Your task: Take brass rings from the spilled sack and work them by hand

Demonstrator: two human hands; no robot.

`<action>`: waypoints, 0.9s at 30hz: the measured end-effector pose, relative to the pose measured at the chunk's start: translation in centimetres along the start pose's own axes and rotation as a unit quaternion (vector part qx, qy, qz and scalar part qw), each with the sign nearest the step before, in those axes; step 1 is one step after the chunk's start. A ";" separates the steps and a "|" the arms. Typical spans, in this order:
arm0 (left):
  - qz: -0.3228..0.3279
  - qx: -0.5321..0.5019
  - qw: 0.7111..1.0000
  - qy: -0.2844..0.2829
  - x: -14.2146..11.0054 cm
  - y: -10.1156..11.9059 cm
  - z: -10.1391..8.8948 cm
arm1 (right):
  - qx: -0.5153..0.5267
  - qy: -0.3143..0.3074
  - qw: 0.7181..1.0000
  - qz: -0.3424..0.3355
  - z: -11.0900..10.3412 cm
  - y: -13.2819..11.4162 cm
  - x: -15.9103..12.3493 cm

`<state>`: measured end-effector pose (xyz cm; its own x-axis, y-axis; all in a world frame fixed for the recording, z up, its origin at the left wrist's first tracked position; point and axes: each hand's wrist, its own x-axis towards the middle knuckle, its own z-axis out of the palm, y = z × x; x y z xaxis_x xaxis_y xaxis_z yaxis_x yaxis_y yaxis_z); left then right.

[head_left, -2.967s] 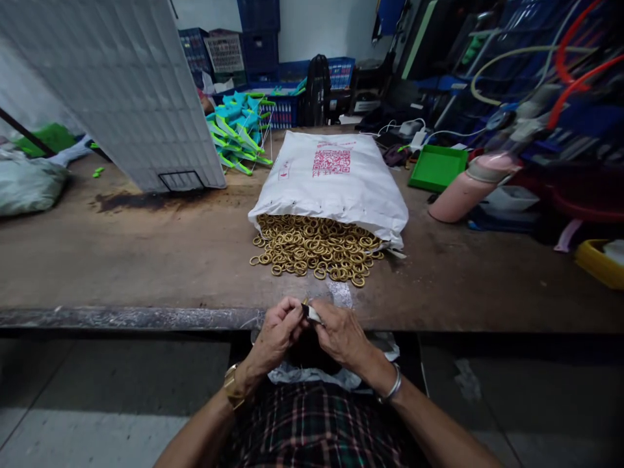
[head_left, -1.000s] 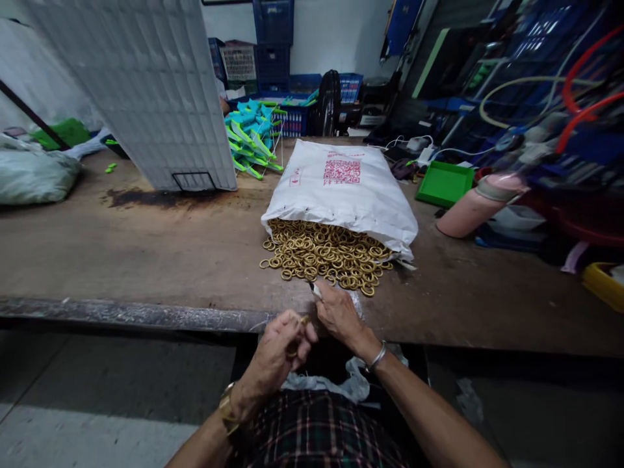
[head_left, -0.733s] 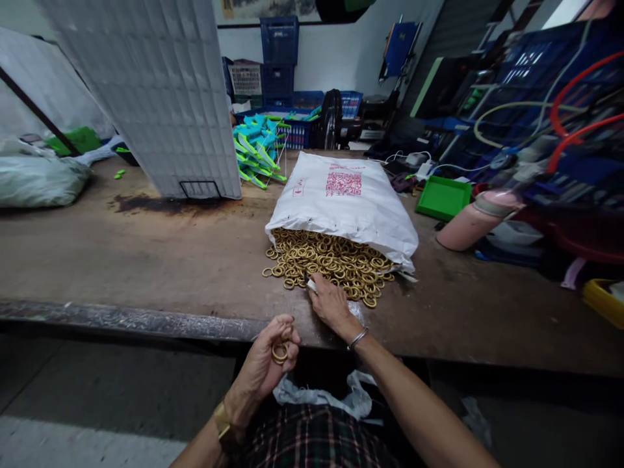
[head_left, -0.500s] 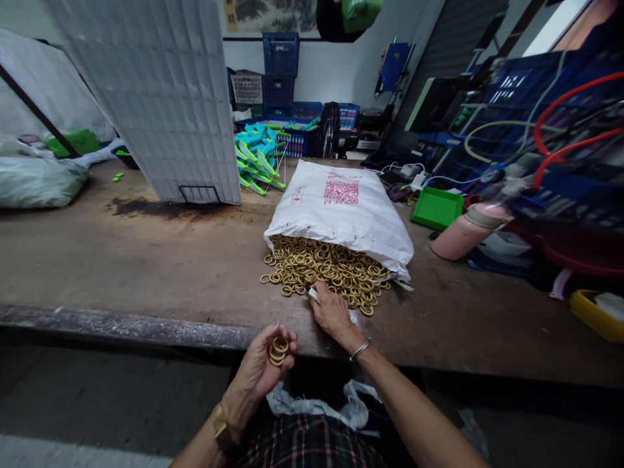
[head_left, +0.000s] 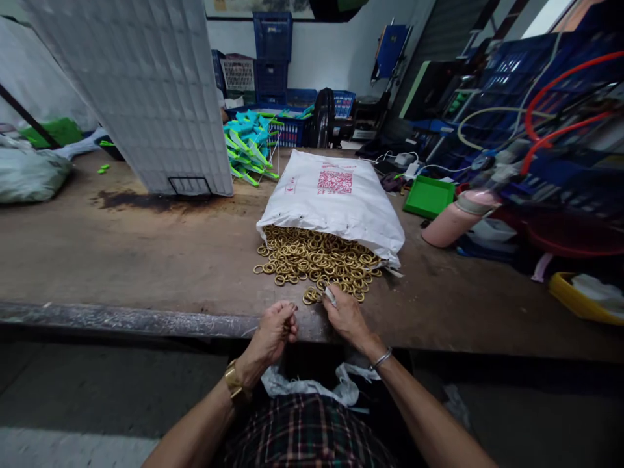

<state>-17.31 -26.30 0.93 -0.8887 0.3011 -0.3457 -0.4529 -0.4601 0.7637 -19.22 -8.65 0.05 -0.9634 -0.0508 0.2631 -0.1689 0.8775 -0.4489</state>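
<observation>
Gold-coloured rings (head_left: 319,257) spill from the mouth of a white sack (head_left: 336,208) with a red printed square. My left hand (head_left: 275,328) is closed at the table's front edge, holding a few of these rings, mostly hidden by its fingers. At the near side of the pile, my right hand (head_left: 347,317) has its fingers closed beside a small cluster of rings (head_left: 312,296). A small whitish piece (head_left: 330,297) shows at its fingers; whether it is held or wrapped round a finger I cannot tell.
A tall white ribbed panel (head_left: 160,97) stands at the left on the wooden table (head_left: 146,253). Green and turquoise plastic pieces (head_left: 251,146) are heaped behind the sack. To the right are a green tray (head_left: 429,197), a pink bottle (head_left: 461,218) and a yellow container (head_left: 580,302).
My left hand has turned and closed over its rings, moving slightly upward. My right hand has shifted right and towards me, and a small ring cluster now lies nearer the table's front edge.
</observation>
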 end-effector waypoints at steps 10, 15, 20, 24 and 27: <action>0.026 0.073 0.997 0.027 0.3 -0.2 0.2 | -0.053 -0.051 0.997 0.008 -0.3 -1.8 0.6; 0.035 0.101 0.994 0.027 0.3 0.1 0.3 | -0.096 -0.043 0.994 0.008 -0.1 -2.1 0.6; 0.048 0.129 0.990 0.025 1.0 0.2 0.4 | -0.092 -0.017 0.996 0.005 0.1 -1.3 0.2; 0.058 0.164 0.984 0.021 1.4 0.3 0.8 | -0.031 -0.005 0.999 -0.006 0.3 -0.5 -0.1; 0.079 0.204 0.976 0.021 1.4 0.4 1.2 | 0.045 0.004 0.999 -0.015 0.4 -0.3 -0.2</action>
<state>-18.65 -25.00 1.38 -0.9510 0.2157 -0.2217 -0.2521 -0.1255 0.9595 -19.09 -9.06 -0.22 -0.9559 -0.0715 0.2849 -0.2159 0.8287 -0.5163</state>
